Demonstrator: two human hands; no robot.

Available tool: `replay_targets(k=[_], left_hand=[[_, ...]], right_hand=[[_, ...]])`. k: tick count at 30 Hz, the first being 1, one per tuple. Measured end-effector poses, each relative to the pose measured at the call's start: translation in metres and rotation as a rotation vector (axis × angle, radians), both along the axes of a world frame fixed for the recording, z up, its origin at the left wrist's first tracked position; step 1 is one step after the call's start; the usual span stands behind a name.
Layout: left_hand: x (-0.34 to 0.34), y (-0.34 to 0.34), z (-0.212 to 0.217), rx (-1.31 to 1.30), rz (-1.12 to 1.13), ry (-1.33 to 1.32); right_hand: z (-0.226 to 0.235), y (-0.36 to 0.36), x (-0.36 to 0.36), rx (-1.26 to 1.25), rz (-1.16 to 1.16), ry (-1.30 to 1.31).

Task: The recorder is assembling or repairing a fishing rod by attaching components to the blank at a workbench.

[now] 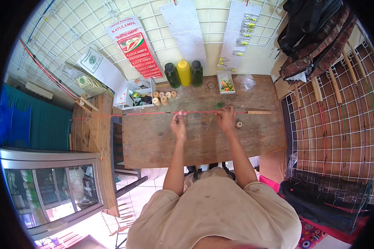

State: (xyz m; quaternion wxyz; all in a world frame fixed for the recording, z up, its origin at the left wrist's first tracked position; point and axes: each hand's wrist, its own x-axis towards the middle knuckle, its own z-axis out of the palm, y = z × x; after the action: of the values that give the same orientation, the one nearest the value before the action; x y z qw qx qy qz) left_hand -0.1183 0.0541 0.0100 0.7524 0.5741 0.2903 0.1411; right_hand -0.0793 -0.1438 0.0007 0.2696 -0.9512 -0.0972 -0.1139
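Observation:
A thin red fishing rod (149, 113) lies crosswise over the wooden table, its wooden handle (259, 112) at the right and its slim tip running out past the table's left edge. My left hand (178, 123) pinches the shaft between thumb and fingertips, near a dark band on it. Farther right, my right hand (226, 119) is closed over the shaft, short of the handle. Its fingers bend down, and whatever lies under them is partly hidden. Just beyond that hand sits a small tangle of green thread (221, 105). A small wooden spool (239, 124) stands beside my right wrist.
Several wooden spools (164, 98) cluster beside a white open box (153, 92) of supplies. Two dark bottles and a yellow bottle (183, 74) stand at the back. A small tray (226, 91) holds colourful bits. More rods (336, 85) hang on the right-hand rack.

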Motion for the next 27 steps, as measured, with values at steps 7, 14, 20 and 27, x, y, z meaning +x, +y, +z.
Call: replay_targets(k=[7,14,20,27], left_hand=[[-0.035,0.021,-0.079,0.267,0.033,-0.092],[-0.036,0.028,-0.042,1.077,-0.253,-0.072],[-0.014,0.045,-0.044,1.44,-0.374,-0.177],[0.007,0.049,-0.044,1.562,-0.541,0.012]], right_hand=[[-0.021,0.058,0.004,-0.046,0.096,0.04],[-0.037,0.073,0.003,-0.132,0.157,0.134],[-0.035,0.074,0.002,-0.065,0.134,0.131],[-0.024,0.035,0.0,0.057,0.11,0.02]])
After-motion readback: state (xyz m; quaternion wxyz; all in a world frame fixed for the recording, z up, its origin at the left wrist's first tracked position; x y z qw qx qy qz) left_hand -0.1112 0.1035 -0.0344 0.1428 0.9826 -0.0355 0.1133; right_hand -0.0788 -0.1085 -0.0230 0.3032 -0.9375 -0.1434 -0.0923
